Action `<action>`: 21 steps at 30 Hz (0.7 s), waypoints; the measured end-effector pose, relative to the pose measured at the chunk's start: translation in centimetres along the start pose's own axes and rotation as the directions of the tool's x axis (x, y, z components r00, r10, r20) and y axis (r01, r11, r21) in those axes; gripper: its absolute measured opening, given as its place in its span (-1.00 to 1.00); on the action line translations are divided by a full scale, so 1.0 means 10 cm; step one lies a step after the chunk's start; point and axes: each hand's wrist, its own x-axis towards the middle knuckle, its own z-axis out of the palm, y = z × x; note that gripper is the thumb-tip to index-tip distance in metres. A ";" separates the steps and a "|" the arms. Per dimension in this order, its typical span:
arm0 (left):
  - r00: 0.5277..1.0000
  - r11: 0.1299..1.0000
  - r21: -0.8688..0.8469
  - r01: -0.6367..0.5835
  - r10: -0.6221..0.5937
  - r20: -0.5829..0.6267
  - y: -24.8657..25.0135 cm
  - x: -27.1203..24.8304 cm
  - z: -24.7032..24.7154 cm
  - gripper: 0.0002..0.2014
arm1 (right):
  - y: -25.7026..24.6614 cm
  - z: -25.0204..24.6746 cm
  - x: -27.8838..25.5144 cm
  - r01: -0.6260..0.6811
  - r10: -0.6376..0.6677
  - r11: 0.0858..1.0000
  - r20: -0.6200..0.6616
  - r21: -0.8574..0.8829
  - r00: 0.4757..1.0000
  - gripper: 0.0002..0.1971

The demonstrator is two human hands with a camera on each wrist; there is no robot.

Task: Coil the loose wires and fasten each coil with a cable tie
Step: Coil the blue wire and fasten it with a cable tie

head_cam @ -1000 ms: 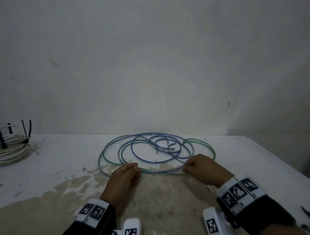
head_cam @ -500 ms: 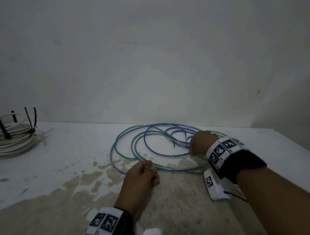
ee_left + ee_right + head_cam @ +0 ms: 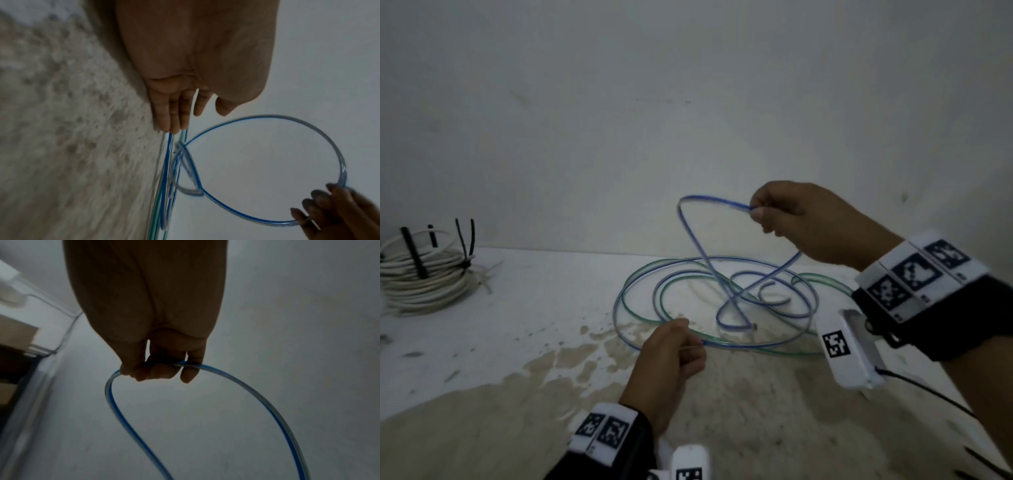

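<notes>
A loose coil of clear blue-striped and green-striped wires [image 3: 640, 284] lies on the white table [image 3: 534, 308]. My right hand [image 3: 784, 212] is raised above the coil's far right side and grips one blue wire loop [image 3: 688, 233], lifted clear of the table; the same loop [image 3: 257, 395] runs through the curled fingers [image 3: 162, 368]. My left hand [image 3: 674, 346] sits at the coil's near edge, fingers curled, pinching a thin pale cable tie [image 3: 693, 347]. Its fingertips [image 3: 170, 126] touch the wires [image 3: 166, 162] lying on the table. The blue wire's cut end [image 3: 751, 327] rests inside the coil.
A stacked white cable coil [image 3: 424, 274] bound with black cable ties [image 3: 465, 246] stands at the table's far left, against the wall. A brown worn patch [image 3: 722, 411] covers the near tabletop. Dark strips [image 3: 983, 462] lie at the lower right edge.
My right hand went from the coil's near edge to its far side, then rose, lifting a blue loop off the table. My left hand stayed at the near edge.
</notes>
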 end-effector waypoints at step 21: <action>0.990 0.961 -0.270 -0.051 0.085 0.115 1.12 -0.49 0.20 -0.81 | -0.26 0.21 -1.31 -0.062 0.220 0.958 0.581 -0.280 0.784 -0.89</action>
